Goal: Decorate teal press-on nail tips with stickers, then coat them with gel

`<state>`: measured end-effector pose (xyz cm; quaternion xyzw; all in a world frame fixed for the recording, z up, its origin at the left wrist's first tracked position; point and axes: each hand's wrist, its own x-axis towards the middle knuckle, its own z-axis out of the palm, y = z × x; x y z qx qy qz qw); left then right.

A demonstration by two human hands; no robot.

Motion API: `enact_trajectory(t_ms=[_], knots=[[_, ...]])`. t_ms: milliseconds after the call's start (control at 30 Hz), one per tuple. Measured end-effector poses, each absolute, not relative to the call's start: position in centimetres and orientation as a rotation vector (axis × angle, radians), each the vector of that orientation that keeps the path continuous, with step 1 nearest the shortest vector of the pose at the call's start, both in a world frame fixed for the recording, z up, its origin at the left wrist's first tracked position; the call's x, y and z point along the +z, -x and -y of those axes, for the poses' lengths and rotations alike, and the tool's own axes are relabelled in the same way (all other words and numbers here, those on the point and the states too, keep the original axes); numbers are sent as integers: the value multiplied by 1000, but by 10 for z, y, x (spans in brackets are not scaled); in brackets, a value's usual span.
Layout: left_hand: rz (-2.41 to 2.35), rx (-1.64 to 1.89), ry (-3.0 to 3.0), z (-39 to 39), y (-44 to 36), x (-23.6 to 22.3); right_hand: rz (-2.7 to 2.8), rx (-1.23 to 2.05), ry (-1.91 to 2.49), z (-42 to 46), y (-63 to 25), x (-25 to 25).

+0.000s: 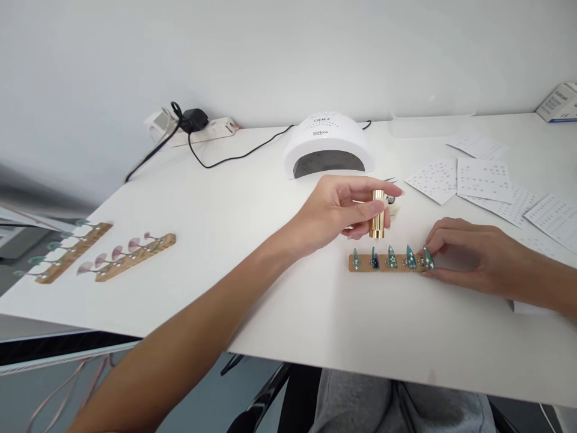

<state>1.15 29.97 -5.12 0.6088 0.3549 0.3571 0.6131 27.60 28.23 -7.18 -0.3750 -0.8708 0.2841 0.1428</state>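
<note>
In the head view my left hand [347, 210] is closed around a small gold ribbed tube [377, 228], held upright above the table. Below it lies a wooden nail stand [383, 269] bearing a row of several pointed teal false nails [392, 257] with white star marks. The thumb and fingers of my right hand [469, 258] grip the stand's right end, around the last green nail [428, 258]. Just behind the gold tube is a small pale item [393, 211], partly hidden by my left fingers.
A white nail lamp [331, 141] stands at the back, its black cable running to a power strip [216, 127]. Several white sticker sheets [484, 178] spread over the right side. Two more stands, with pink nails [118, 252] and green nails [54, 245], lie left. A box [561, 103] sits back right.
</note>
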Motion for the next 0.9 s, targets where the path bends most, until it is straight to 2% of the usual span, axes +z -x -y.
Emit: enact_trajectory(t_ms=[900], knots=[[-666,893,-1555,-297,-16,-56,2536,821,1085,-283,-278,-73]])
